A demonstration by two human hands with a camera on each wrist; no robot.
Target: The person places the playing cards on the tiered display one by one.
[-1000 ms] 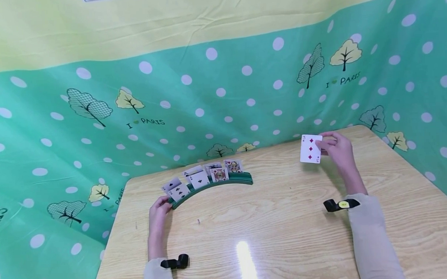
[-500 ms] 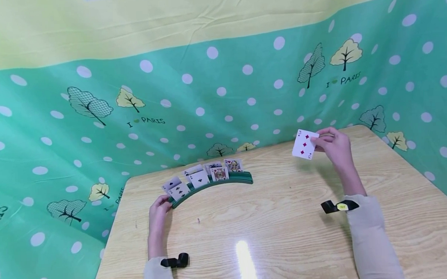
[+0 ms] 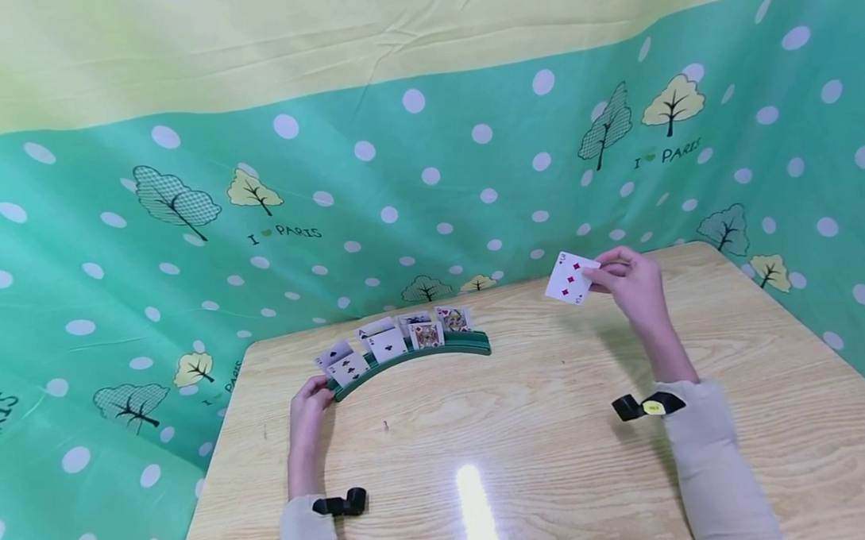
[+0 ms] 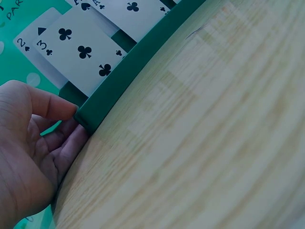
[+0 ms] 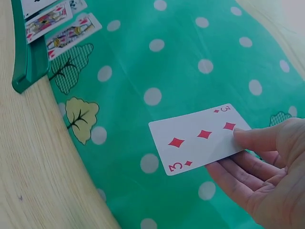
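Note:
In the head view, my right hand point(image 3: 637, 291) pinches a three of diamonds playing card point(image 3: 572, 279) by its edge, raised over the back right of the table. Thumb on the face and fingers behind the card point(image 5: 195, 140) show in the right wrist view. My left hand point(image 3: 307, 405) grips the left end of a curved green card holder point(image 3: 467, 345). Seen from the left wrist, thumb and fingertips close on the holder's end point(image 4: 121, 78), beside a three of clubs point(image 4: 76, 43) and a two of spades point(image 4: 25, 38). More cards stand along the holder, including face cards point(image 5: 74, 34).
The wooden table point(image 3: 539, 441) carries the holder near its back left edge. Behind it hangs a green and yellow curtain point(image 3: 457, 166) with dots and trees. Both wrists wear black straps with small cameras point(image 3: 626, 408).
My right hand has carried the three of diamonds leftward and slightly up, and the card has tilted. My left hand stays at the holder's end.

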